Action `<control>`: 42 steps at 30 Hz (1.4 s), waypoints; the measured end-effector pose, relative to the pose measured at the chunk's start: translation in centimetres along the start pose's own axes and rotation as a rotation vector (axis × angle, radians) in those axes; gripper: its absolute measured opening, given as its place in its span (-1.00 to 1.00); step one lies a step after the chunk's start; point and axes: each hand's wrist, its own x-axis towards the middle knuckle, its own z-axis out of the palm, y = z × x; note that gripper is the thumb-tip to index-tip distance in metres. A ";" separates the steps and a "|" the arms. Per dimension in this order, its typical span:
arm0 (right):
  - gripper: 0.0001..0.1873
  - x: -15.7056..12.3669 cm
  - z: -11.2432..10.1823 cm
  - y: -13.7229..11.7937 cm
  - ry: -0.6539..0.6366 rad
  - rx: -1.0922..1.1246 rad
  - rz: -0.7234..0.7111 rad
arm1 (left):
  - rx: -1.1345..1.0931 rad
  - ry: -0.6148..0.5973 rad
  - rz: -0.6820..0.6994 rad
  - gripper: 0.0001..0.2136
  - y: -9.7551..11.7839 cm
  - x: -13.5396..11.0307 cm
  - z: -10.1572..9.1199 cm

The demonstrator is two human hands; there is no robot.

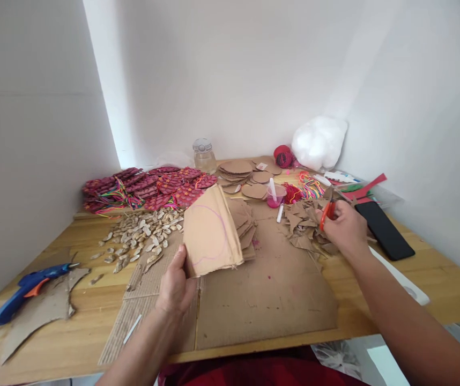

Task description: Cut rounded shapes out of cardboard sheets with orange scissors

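Observation:
My left hand (176, 284) grips the lower left corner of a brown cardboard piece (210, 231) and holds it up over the table. A pink heart outline is drawn on its face. My right hand (345, 228) is out to the right, closed round the orange handles of scissors (326, 213) above a heap of cardboard scraps (304, 225). A short stack of cut cardboard pieces (245, 221) lies just behind the held piece.
A large cardboard sheet (270, 289) covers the wooden table (447, 289). A blue glue gun (23, 289) lies at far left, pale shells (141, 236) in the middle left, red decorated hearts (149, 187) behind. Cardboard discs (236, 170), a jar (203, 155), a black phone (385, 229) and white stuffing (318, 142) sit further back.

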 end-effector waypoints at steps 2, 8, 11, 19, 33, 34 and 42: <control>-0.65 -1.2 0.9 -0.7 -0.083 0.142 0.021 | 0.028 -0.020 0.037 -0.72 -0.5 0.0 -0.1; -0.51 -7.0 5.5 -4.5 -0.504 0.584 0.088 | 0.080 0.012 0.325 -0.83 0.0 0.2 -0.5; -0.50 -8.8 7.0 -6.3 -0.619 0.729 0.107 | 0.110 -0.043 0.381 -0.74 0.2 0.4 0.3; -0.55 -7.2 8.4 -7.7 -0.466 0.893 0.183 | 0.143 -0.286 0.248 -0.60 1.3 1.6 3.7; -0.64 -6.8 9.6 -5.9 -0.507 0.874 0.191 | 0.318 -0.483 0.125 -0.64 1.5 3.4 2.6; -0.64 -6.8 9.6 -5.8 -0.507 0.869 0.196 | 0.327 -0.487 0.120 -0.64 1.4 3.5 2.4; -0.62 -7.0 9.3 -6.1 -0.480 0.843 0.167 | 0.392 -0.526 0.102 -0.65 1.3 3.2 2.4</control>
